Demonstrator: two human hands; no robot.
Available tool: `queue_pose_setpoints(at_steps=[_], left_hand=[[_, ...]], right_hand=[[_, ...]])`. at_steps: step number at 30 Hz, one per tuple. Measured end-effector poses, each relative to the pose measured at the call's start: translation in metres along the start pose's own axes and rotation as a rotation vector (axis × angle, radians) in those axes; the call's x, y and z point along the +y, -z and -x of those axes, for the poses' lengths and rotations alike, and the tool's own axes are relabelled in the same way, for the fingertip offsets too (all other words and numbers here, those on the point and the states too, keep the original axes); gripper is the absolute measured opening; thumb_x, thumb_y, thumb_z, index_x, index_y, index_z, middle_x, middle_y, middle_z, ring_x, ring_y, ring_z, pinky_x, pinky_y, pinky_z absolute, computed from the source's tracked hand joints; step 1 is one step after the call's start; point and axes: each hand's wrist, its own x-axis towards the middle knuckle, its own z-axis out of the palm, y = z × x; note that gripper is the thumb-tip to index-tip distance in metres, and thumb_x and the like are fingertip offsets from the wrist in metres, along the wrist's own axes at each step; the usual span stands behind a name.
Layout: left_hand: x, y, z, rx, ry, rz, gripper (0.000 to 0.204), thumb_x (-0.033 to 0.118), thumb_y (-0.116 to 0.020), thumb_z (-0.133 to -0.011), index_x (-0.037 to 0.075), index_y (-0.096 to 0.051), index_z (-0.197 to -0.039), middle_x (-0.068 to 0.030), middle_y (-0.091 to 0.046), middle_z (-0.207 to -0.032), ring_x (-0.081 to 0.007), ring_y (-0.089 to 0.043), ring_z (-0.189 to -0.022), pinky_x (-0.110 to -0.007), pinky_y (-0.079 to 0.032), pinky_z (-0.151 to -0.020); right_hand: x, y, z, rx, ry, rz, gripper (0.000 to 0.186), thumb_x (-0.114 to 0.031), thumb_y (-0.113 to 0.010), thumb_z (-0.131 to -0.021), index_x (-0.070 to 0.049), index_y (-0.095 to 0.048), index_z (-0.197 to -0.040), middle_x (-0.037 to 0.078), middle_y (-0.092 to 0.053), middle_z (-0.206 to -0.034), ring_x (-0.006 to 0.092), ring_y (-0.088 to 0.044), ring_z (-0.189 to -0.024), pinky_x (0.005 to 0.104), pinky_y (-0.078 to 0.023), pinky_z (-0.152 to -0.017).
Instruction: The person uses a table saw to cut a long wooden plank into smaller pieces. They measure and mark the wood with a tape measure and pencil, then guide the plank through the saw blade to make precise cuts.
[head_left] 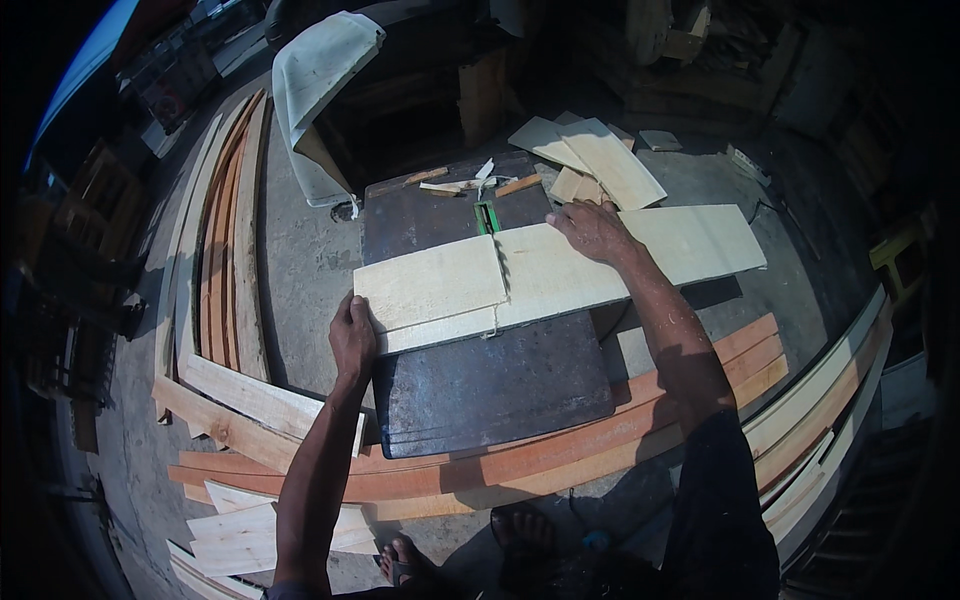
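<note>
A long pale wooden board (660,250) lies across the dark metal top of a table saw (490,390). On its left part rests a shorter pale board (430,285), whose ragged right end lines up with the saw's slot in the green insert (486,217). My left hand (354,338) grips the left end of the two boards, thumb on top and fingers partly hidden. Bent over the far edge of the long board, right of the slot, is my right hand (597,234); its fingertips are partly out of sight. The blade cannot be made out under the boards.
Wood offcuts (460,186) lie on the saw's far end, near a stack of pale panels (590,160). A white plastic shell (315,90) stands at the far left. Long planks (225,250) line the left floor; reddish planks (540,460) cross before my feet.
</note>
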Motion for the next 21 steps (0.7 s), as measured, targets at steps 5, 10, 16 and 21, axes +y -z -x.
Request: queue_pose_setpoints(at_steps=[5,10,16,21], left_hand=[[0.001,0.003,0.005,-0.033,0.002,-0.014,0.053,0.035,-0.046,-0.109,-0.003,-0.058,-0.145,-0.0285,-0.067,-0.133,-0.0355,-0.064,-0.126,-0.042,-0.045,-0.111],[0.005,0.016,0.040,-0.092,-0.001,-0.015,0.054,0.035,-0.044,-0.111,-0.003,-0.053,-0.148,-0.0290,-0.066,-0.134,-0.0367,-0.063,-0.127,-0.043,-0.045,-0.111],[0.004,0.048,0.114,-0.160,0.019,-0.139,0.054,0.034,-0.040,-0.113,-0.005,-0.050,-0.149,-0.0306,-0.066,-0.132,-0.0410,-0.063,-0.125,-0.046,-0.044,-0.111],[0.018,0.083,0.140,-0.319,0.127,-0.195,0.073,0.055,-0.056,-0.105,-0.009,-0.053,-0.137,-0.0305,-0.067,-0.117,-0.0355,-0.070,-0.106,-0.045,-0.055,-0.093]], right_hand=[[-0.004,0.000,0.004,0.032,-0.010,0.011,0.056,-0.048,-0.044,-0.110,0.002,-0.068,-0.120,0.023,-0.070,-0.119,0.0376,-0.062,-0.121,0.0548,-0.033,-0.114],[-0.006,0.001,0.034,-0.032,0.000,0.071,0.058,-0.051,-0.045,-0.109,0.002,-0.067,-0.116,0.022,-0.071,-0.115,0.0375,-0.064,-0.118,0.0543,-0.038,-0.109],[-0.004,-0.001,0.117,-0.043,-0.007,0.112,0.058,-0.050,-0.052,-0.106,0.003,-0.075,-0.106,0.025,-0.073,-0.089,0.0393,-0.072,-0.092,0.0516,-0.051,-0.092],[-0.015,0.000,0.171,-0.152,-0.032,0.072,0.068,-0.061,-0.049,-0.104,-0.001,-0.077,-0.088,0.024,-0.070,-0.070,0.0397,-0.073,-0.079,0.0548,-0.054,-0.085]])
